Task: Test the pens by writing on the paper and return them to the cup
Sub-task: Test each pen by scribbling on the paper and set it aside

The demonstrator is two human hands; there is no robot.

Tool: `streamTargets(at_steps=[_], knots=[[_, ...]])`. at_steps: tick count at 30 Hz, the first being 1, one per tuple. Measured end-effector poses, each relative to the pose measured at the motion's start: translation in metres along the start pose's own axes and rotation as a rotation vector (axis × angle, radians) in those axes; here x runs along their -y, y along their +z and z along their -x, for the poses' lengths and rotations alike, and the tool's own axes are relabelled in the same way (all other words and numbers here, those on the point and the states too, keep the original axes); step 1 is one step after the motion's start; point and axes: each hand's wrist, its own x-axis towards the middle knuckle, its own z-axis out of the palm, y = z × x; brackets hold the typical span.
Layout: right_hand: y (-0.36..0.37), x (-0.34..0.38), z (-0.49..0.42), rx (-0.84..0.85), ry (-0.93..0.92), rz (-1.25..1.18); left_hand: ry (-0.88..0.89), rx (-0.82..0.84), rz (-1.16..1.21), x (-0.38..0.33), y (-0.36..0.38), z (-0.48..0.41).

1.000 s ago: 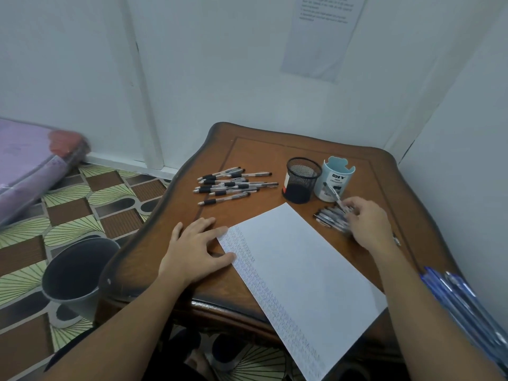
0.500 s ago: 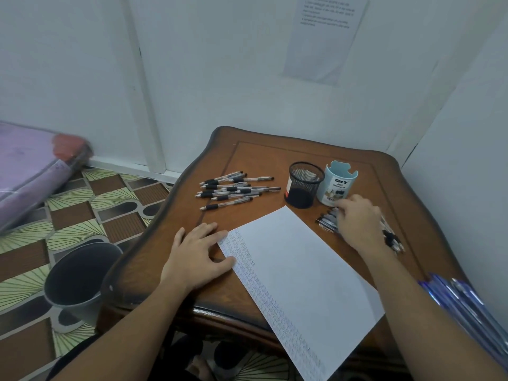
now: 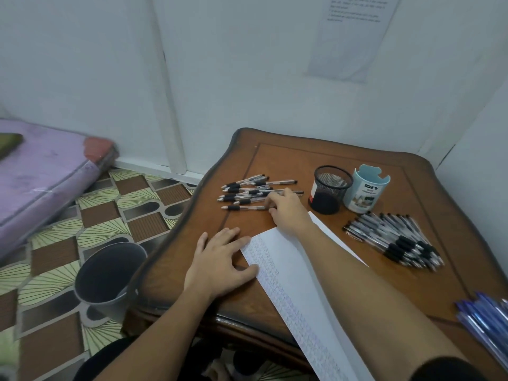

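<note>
Black sleeve (image 3: 445,369); bare right hand (image 3: 288,213), forearm (image 3: 357,284)

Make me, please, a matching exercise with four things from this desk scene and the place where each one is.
Things:
1. black mesh cup
2. left hand
3. grey bin
4. right hand

Places:
a. on the floor beside the table
b. flat on the paper's edge
c. at the loose pens left of the cups
d. upright next to the pale blue cup

Pairs: 1-d, 2-b, 3-a, 4-c.
</note>
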Motion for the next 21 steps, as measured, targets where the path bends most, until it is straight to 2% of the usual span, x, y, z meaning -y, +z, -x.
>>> streamTargets(at_steps=[4, 6, 13, 17, 19, 21], knots=[[-0.014, -0.003, 0.003, 0.056, -0.053, 0.075, 0.001, 0.001, -0.007, 0.001, 0.0, 0.0], [-0.023, -0.01, 0.009, 0.047, -0.061, 0.006, 0.002, 0.006, -0.004, 0.001, -0.001, 0.0], [-0.066, -0.025, 0.045, -0.166, 0.087, -0.742, -0.003, 0.005, 0.009, 0.001, -0.001, 0.002], [-0.078, -0.017, 0.063, -0.251, 0.184, -1.285, -0.002, 0.009, 0.004, -0.001, -0.002, 0.002], [-0.079, -0.013, 0.07, -0.309, 0.206, -1.464, -0.003, 0.011, 0.006, -0.001, -0.003, 0.002], [-0.078, -0.008, 0.076, -0.342, 0.227, -1.524, -0.001, 0.011, -0.001, -0.002, -0.003, 0.002]])
